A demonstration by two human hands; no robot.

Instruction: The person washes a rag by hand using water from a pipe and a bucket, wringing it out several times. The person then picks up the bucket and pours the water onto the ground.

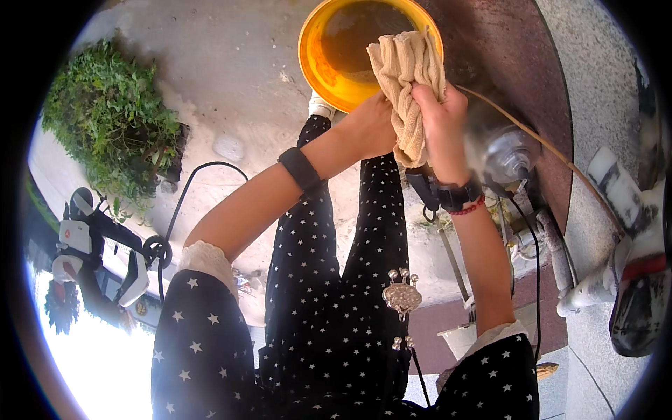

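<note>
A beige ribbed cloth [409, 91], folded into a thick bunch, is held up between my two hands. My right hand [441, 122] is closed round its right side, with the thumb lying across the front. My left hand [378, 122] grips the cloth from the left and behind; most of its fingers are hidden by the folds. Just beyond, a yellow bucket [310, 63] holds dark, murky water [357, 35]. The upper end of the cloth overlaps the bucket's opening and rim.
Leafy green plants [112, 115] grow at the left. A clear plastic container [507, 154] stands right of my right hand. A brown hose [553, 136] and pale pipes [588, 294] run along the right. A black cable [185, 199] loops on the left near a wheeled black-and-white object [105, 245].
</note>
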